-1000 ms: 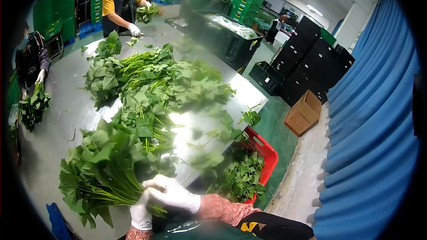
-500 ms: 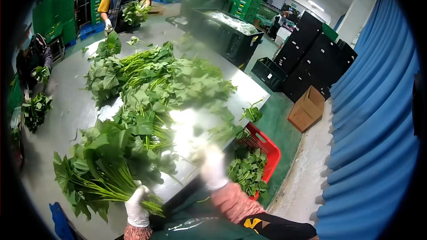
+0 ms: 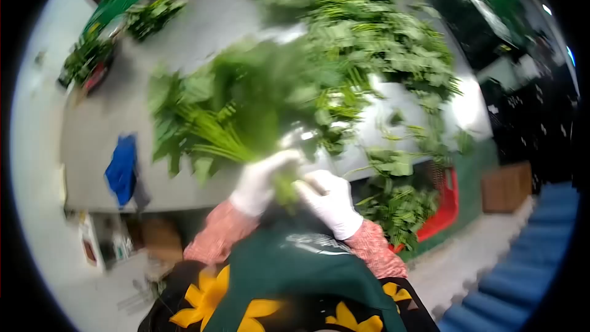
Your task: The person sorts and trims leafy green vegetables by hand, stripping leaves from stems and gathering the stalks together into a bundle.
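A large bunch of leafy green stems (image 3: 215, 126) is in my gloved left hand (image 3: 261, 181), whose fingers wrap round the stems near their cut ends. My gloved right hand (image 3: 329, 200) is at the stem ends, its fingers bent together; whether it holds a stem is blurred. Beyond the bunch, a long heap of the same greens (image 3: 381, 37) lies on the metal table (image 3: 160, 184). To the right of my right hand, a red basket (image 3: 452, 203) holds more greens below the table edge.
A blue cloth or glove (image 3: 121, 169) lies near the table's front left edge. Other greens (image 3: 153, 15) are at the far left beside a partly visible person. A cardboard box (image 3: 506, 189), black crates (image 3: 534, 117) and a blue curtain (image 3: 522, 283) are at the right.
The view has turned left and down, with blur. My right hand, which had swung out towards the basket, is back beside my left hand at the stem ends. My left hand still grips the bunch.
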`<state>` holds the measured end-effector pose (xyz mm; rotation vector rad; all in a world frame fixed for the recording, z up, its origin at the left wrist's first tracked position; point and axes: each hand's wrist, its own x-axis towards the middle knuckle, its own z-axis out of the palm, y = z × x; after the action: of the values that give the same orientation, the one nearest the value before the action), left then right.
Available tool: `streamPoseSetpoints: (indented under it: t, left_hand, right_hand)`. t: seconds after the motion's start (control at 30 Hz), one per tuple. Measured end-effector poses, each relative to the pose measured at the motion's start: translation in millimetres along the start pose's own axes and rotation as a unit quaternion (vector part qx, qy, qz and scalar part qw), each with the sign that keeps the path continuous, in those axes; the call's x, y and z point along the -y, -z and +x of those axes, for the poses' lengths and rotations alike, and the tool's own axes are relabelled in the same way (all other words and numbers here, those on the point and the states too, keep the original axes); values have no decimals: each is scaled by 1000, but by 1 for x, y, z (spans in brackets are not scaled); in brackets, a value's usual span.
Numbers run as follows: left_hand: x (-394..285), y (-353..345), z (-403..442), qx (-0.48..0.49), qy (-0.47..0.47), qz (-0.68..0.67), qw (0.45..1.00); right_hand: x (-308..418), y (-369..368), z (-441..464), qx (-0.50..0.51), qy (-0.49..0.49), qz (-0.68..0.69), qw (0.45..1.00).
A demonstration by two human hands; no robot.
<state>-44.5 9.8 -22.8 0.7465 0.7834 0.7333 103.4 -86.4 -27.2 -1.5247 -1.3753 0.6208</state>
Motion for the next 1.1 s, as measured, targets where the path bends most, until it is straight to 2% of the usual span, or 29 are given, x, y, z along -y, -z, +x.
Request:
streamPoseSetpoints:
  t: [0.03, 0.07, 0.17, 0.3, 0.33, 0.43, 0.47, 0.57, 0.6, 0.7, 0.77, 0.8, 0.83, 0.87, 0.9, 0.97, 1.0, 1.03, 1.1]
  left_hand:
    - [-8, -3, 2, -23, 24, -66, 997]
    - [-3, 2, 3, -21, 32, -130, 991]
    - [4, 14, 2, 17, 7, -182, 983]
    - [-2, 4, -1, 35, 39, -250, 967]
    - [2, 7, 3, 68, 41, -258, 963]
    - [0, 6, 1, 75, 41, -242, 967]
    - [-3, 6, 0, 96, 40, -234, 967]
    - [4, 14, 5, 141, 33, -268, 952]
    - [3, 11, 3, 111, 34, -256, 960]
    - [1, 13, 3, 112, 48, -294, 948]
    - [-5, 14, 1, 91, 40, -274, 957]
    - [-7, 19, 2, 91, 17, -264, 960]
    - [-12, 22, 4, 94, -6, -255, 962]
    - [-17, 24, 4, 86, -42, -236, 967]
    - [-24, 20, 1, 47, -68, -219, 972]
    - [-31, 24, 2, 20, -116, -149, 982]
    - [-26, 36, 4, -29, -132, -42, 990]
    - [-36, 23, -4, -75, -146, -36, 986]
    - [-35, 34, -5, -99, -145, -1, 985]
  right_hand:
    - [-5, -11, -2, 8, -48, 35, 998]
    - [-8, -15, -2, 18, -30, 33, 999]
    - [-8, -17, -3, 37, -12, 3, 999]
    - [0, -11, 5, 35, 35, -16, 999]
    - [0, -9, 6, 48, 32, -38, 998]
    - [3, -5, 7, 71, -7, -8, 997]
    - [2, -7, 9, 52, 18, -12, 998]
    - [7, -5, 12, 73, 15, -21, 997]
    - [7, -8, 11, 68, 9, -2, 998]
    - [4, -12, 11, 79, -11, 31, 996]
    - [3, -1, 15, 116, -28, 24, 993]
    - [8, 6, 19, 128, -83, 31, 988]
    - [1, 9, 21, 89, -72, 49, 992]
    - [-6, 15, 27, 67, -62, 12, 996]
    - [-15, 22, 35, 45, -50, -25, 997]
    - [-44, 34, 53, -23, -47, -13, 999]
    - [-59, 40, 62, -65, -27, -17, 997]
    - [-65, 49, 76, -72, -21, -37, 996]
    - [-68, 62, 107, -121, -72, -62, 988]
